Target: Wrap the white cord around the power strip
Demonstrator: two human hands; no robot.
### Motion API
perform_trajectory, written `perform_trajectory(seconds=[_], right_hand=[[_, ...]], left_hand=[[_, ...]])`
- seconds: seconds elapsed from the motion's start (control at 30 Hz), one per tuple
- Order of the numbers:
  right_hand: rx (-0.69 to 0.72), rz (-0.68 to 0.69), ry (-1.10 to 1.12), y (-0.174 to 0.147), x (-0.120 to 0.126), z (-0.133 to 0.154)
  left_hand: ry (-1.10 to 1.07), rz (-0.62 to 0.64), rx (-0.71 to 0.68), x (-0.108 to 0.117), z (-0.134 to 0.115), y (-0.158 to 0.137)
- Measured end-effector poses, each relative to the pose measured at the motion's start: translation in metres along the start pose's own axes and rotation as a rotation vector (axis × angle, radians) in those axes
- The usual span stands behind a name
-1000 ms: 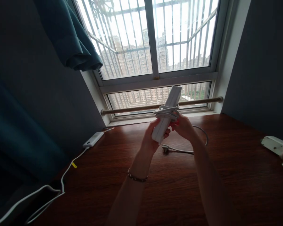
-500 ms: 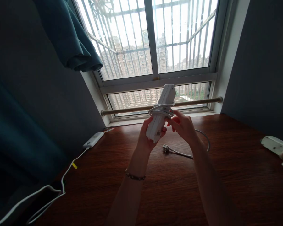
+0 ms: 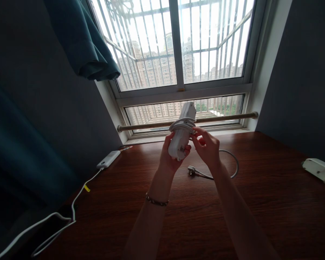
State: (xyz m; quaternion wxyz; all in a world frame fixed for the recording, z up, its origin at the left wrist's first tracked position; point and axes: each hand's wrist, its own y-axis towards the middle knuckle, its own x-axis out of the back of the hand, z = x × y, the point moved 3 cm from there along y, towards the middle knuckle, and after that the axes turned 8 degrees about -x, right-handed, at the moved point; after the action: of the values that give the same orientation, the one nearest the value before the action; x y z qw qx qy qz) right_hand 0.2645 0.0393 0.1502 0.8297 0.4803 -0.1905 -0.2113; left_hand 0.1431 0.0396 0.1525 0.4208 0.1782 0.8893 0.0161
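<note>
L hand (image 3: 171,157) curled round lower end of white power strip (image 3: 177,143), held tilted above wood tabletop (image 3: 105,216), window (image 3: 180,54) behind. R hand (image 3: 209,148) part-closed, fingertips at cord (image 3: 182,124) wrapped round strip's mid; can't tell if pinching. Plug (image 3: 191,170) on tabletop nr R wrist.

Window (image 3: 178,47): and white daylight is let in past bars (image 3: 206,50); tower blocks (image 3: 160,70) are seen beyond.
Curtain (image 3: 90,50): teal, bunched up at left.
Wooden top (image 3: 265,169): red-brown grain, dimly lit.
Walls (image 3: 300,83): swallowed by shadow, both sides.
</note>
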Motion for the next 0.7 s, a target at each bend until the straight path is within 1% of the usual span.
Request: perform_trajectory(seconds=[0.13, 0.23, 0.37, 0.43, 0.6, 0.7], right_hand=[[-0.065, -0.043, 0.194, 0.001, 0.004, -0.001], [-0.113, -0.035, 0.298, 0.002, 0.007, 0.000], [-0.126, 0.016, 0.351, 0.002, 0.003, 0.005], [-0.167, 0.049, 0.393, 0.002, -0.002, 0.005], [-0.309, -0.003, 0.467, 0.004, -0.001, -0.006], [-0.302, 0.029, 0.462, 0.007, 0.006, -0.010]], left_hand=[[-0.034, 0.057, 0.048, -0.003, 0.000, -0.003], [-0.044, 0.056, 0.057, -0.006, -0.002, -0.006], [-0.030, 0.062, -0.004, -0.007, -0.007, -0.007], [-0.030, 0.071, -0.019, -0.005, -0.008, -0.005], [-0.072, 0.094, 0.096, -0.001, -0.008, -0.004], [-0.109, 0.094, 0.135, -0.001, -0.008, -0.006]])
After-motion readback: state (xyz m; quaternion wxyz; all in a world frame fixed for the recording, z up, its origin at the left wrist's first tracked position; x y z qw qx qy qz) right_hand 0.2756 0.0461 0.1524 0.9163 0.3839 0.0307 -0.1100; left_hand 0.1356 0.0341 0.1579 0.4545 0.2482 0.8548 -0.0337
